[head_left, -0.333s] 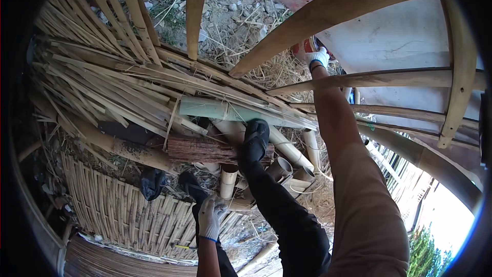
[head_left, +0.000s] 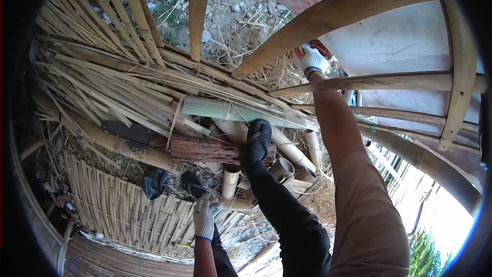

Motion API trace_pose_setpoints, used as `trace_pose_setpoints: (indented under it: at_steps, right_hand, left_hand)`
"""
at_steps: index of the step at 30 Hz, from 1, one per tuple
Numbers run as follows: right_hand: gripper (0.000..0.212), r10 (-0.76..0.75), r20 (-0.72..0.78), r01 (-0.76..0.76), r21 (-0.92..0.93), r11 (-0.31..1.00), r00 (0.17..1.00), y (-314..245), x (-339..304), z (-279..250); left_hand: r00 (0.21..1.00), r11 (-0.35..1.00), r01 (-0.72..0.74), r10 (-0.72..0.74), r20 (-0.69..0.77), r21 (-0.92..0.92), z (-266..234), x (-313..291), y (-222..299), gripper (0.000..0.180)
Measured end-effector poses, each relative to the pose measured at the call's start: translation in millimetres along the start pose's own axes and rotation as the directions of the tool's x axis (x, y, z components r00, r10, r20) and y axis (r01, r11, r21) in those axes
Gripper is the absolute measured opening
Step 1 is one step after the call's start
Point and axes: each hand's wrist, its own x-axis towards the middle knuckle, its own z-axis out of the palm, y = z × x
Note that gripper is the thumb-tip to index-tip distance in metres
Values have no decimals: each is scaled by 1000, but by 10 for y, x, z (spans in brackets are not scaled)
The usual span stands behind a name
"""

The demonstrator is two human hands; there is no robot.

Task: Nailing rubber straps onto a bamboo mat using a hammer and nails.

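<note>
While the right hand (head_left: 311,59) closes its fingers on a red-handled tool (head_left: 321,47) among bamboo slats (head_left: 328,6), the left hand (head_left: 205,216) hangs loosely curled, holding nothing, for balance.

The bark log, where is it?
In the head view the bark log lies near the middle, slightly left, under the green bamboo pole. A black shoe rests on its right end.

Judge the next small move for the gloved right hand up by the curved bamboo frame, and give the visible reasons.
Probably bringing the red-handled tool down onto the curved bamboo strip. The right hand grips that tool just under the strip, arm stretched out, while the left hand hangs low by the knee and one shoe braces on the log.
</note>
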Motion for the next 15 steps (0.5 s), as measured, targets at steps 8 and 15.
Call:
trace_pose_setpoints:
  at_steps: [8, 15]
  right_hand:
    - [17, -48, 108, 15, 286, 958, 993, -1412, -743, -869]
    - [15, -167, -25, 168, 259, 951, 986, -1535, -1206, -1293]
  left_hand:
    - [994, 993, -105, 106, -23, 50, -148, -170, 792, 37]
    - [936, 959, -273, 246, 253, 80, 536, -1, 1372, 38]
